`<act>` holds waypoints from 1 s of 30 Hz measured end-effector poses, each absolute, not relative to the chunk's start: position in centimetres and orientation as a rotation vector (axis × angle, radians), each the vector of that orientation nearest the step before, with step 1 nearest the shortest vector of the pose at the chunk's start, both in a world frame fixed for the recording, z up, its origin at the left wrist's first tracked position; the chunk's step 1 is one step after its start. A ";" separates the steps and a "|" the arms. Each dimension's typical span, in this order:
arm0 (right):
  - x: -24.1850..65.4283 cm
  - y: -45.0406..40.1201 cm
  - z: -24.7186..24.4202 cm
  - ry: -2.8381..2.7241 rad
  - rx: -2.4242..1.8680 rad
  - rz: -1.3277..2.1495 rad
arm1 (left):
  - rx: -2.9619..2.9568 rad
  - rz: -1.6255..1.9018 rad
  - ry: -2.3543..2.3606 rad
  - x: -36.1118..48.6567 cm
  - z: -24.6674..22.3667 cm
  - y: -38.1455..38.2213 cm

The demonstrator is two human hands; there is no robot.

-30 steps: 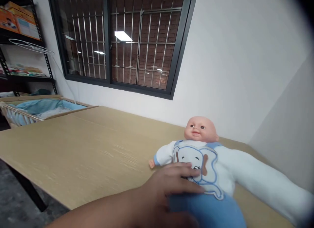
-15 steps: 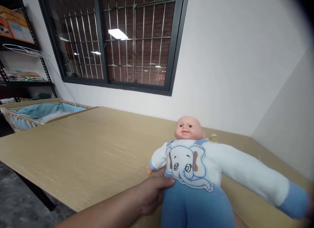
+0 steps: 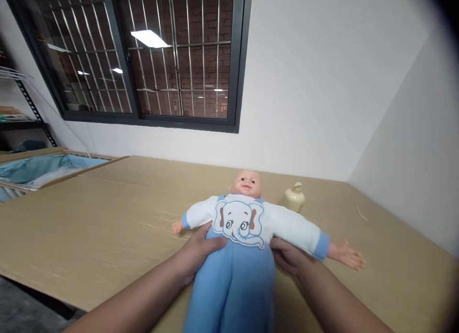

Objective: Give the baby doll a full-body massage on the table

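Note:
A baby doll [image 3: 240,223] in a white top and blue trousers, with an elephant patch on its chest, lies face up in front of me over the table. Its head points toward the wall and its arms spread to both sides. My left hand [image 3: 201,249] grips the doll's waist on the left, thumb on top of the blue cloth. On the other side, my right hand [image 3: 290,256] is closed against its waist under the doll's sleeve, its fingertips partly hidden. The doll's feet fall outside the lower edge of the view.
A cream pump bottle [image 3: 295,198] stands behind the doll's outstretched arm. The brown tabletop [image 3: 118,218] runs to the white wall below a barred window [image 3: 179,56]. A wooden crib [image 3: 57,173] with blue lining is at the left, near a black shelf [image 3: 28,125].
The doll now appears farther from me and lower toward the table, its body further left in view. My right hand has come into sight at its side, and the pump bottle is uncovered.

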State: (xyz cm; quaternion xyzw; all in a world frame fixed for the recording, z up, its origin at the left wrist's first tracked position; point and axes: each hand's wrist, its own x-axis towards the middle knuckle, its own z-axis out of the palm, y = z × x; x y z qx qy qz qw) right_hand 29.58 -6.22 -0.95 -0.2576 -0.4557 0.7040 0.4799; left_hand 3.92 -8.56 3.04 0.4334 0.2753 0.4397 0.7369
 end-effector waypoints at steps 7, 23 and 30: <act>29.6 -6.7 -0.6 -1.268 -0.532 2.007 | 1.008 1.003 0.803 3.7 1.6 -8.5; 29.0 -7.6 1.4 -1.612 -1.497 1.436 | 1.574 0.755 1.356 3.5 1.6 -6.8; 29.4 -7.4 1.2 -1.664 -1.371 1.411 | 1.642 0.769 1.285 3.4 1.3 -6.4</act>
